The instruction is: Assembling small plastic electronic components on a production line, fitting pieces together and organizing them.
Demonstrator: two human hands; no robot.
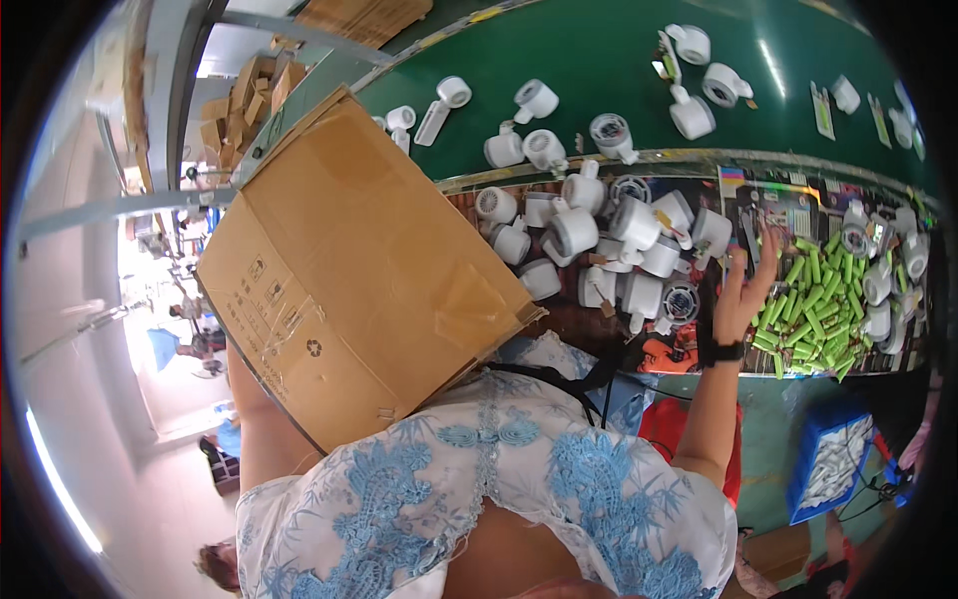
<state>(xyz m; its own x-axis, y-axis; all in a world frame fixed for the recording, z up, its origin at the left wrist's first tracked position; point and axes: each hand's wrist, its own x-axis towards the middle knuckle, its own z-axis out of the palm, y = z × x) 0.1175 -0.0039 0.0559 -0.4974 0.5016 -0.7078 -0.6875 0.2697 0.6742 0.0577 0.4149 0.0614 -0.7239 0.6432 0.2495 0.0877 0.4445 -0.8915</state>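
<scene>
A large brown cardboard box [374, 230] is tilted up over the left part of the table. My left arm goes behind its lower left edge, so the left hand and its fingers are hidden. My right hand [743, 290], with a black band at the wrist, is raised over the table with fingers apart and nothing in it. To its left lies a pile of white mini fan heads [637, 222] with round grilles and short stubs. Close by on its right is a heap of lime green battery cells [813, 309].
More fan parts [539, 98] lie scattered on the green worktop [599, 60] beyond. White parts [878, 285] sit past the cells. A blue crate [833, 459] stands at the lower right. Several cartons [244, 105] are stacked at the far left, near a metal post [182, 100].
</scene>
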